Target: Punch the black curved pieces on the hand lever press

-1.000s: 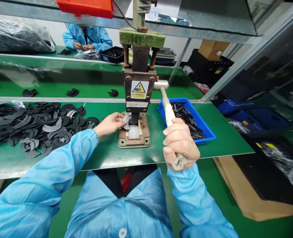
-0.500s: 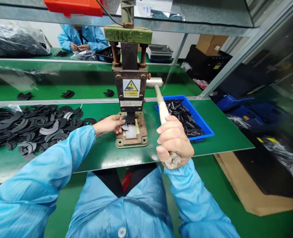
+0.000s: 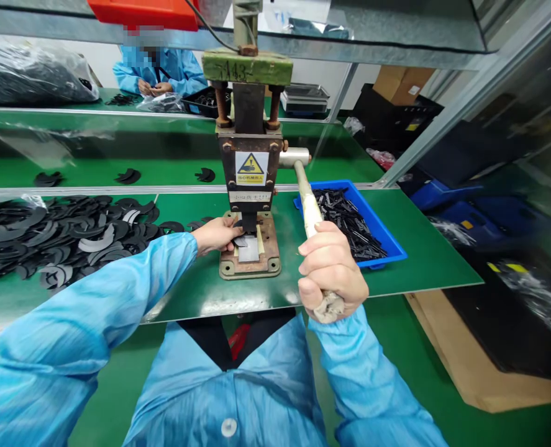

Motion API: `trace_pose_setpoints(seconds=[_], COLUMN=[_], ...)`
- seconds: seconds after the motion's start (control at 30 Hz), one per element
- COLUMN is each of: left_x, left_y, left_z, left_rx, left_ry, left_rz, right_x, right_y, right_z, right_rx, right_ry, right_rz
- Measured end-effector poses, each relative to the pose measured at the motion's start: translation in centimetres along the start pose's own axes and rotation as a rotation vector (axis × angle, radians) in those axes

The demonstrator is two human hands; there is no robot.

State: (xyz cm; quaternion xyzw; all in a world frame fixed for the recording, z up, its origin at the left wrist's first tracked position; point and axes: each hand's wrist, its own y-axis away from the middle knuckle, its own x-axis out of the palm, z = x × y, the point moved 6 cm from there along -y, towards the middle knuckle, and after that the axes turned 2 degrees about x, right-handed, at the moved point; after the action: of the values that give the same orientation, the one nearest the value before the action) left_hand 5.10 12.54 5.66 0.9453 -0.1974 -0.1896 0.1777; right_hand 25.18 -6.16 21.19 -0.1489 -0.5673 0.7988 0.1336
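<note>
A hand-lever press (image 3: 250, 143) with a warning label stands in the middle of the green bench. My left hand (image 3: 217, 234) pinches a dark curved piece (image 3: 240, 241) at the left of the press's ram, over the metal base (image 3: 268, 248). Part of that piece is hidden by my fingers and the ram. A light metal plate (image 3: 248, 250) lies on the base just in front. At the right, my right hand (image 3: 333, 270) is wrapped round the press's pale, tape-covered lever (image 3: 309, 202), near its lower end.
Left of the press spreads a heap of black curved pieces (image 3: 70, 239). On the right stands a blue tray (image 3: 382, 261) of slim black parts. A few curved pieces (image 3: 128, 176) lie behind the bench's rail. Across the back, a person in a blue smock (image 3: 186, 71) sits handling something.
My left hand has shifted slightly right with the curved piece, which now sits closer under the ram. My right hand keeps its hold on the lever. The whole view has shifted slightly.
</note>
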Motion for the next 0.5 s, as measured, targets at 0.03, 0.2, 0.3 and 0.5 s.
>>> trace_pose_setpoints(seconds=[0.03,0.2,0.3,0.5], left_x=[0.1,1.2,1.0,-8.7], left_y=[0.2,3.7,6.4,4.6], left_z=[0.0,-0.4,0.3,1.7], left_rx=[0.008,0.330,0.533,0.510], left_ry=[-0.013,-0.064,-0.166,-0.857], left_rz=[-0.024,-0.143,-0.052,-0.272], right_x=[0.0,-0.4,-0.5,-0.4], right_y=[0.1,0.2,0.2,0.0], right_z=[0.0,-0.2,-0.4,-0.2], right_rx=[0.001,0.008,0.013,0.007], right_ry=[0.006,0.031,0.057,0.068], right_rz=[0.008,0.047,0.065,0.033])
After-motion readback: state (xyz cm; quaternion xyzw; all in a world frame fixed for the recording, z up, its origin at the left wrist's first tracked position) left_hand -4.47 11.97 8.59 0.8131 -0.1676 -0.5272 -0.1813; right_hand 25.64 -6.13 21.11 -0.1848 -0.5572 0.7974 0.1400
